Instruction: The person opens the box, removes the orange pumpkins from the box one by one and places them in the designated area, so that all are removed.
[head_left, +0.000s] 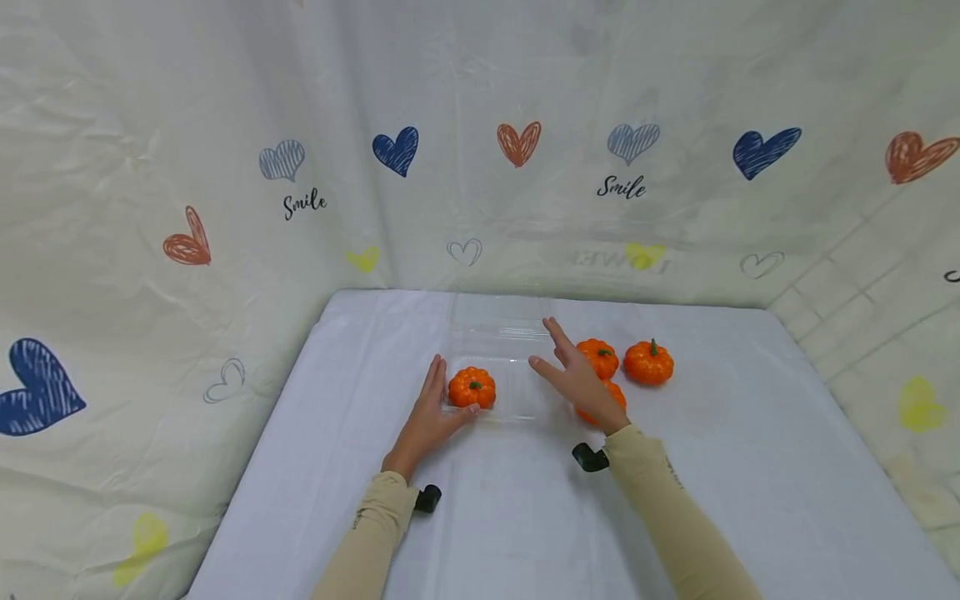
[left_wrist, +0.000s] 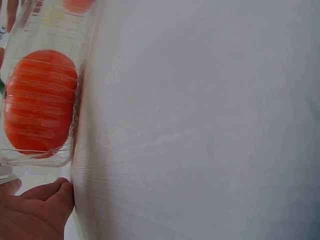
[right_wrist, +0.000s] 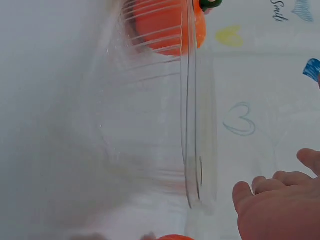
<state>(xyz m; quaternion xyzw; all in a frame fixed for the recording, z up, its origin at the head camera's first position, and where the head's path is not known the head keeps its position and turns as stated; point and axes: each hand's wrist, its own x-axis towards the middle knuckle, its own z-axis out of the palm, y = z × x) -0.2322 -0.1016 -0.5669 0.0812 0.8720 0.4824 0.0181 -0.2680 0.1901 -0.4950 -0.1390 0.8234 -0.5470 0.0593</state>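
Observation:
A clear plastic clamshell box (head_left: 517, 392) stands on the table, its lid (head_left: 498, 312) folded back toward the wall. One small orange pumpkin (head_left: 471, 387) with a green stem sits in the box's left part; its ribbed side shows through the plastic in the left wrist view. My left hand (head_left: 431, 421) lies along the box's left end, fingers straight, thumb out at the front edge. Over the right side my right hand (head_left: 577, 379) is spread and holds nothing. Beneath it, partly hidden, is a second pumpkin (head_left: 617, 398).
Two more pumpkins, one behind my right hand (head_left: 597, 358) and one farther right (head_left: 648, 363), rest on the white-covered table (head_left: 750, 467). A pale curtain (head_left: 480, 100) printed with hearts hangs behind the table. Dark wrist cameras sit below both hands.

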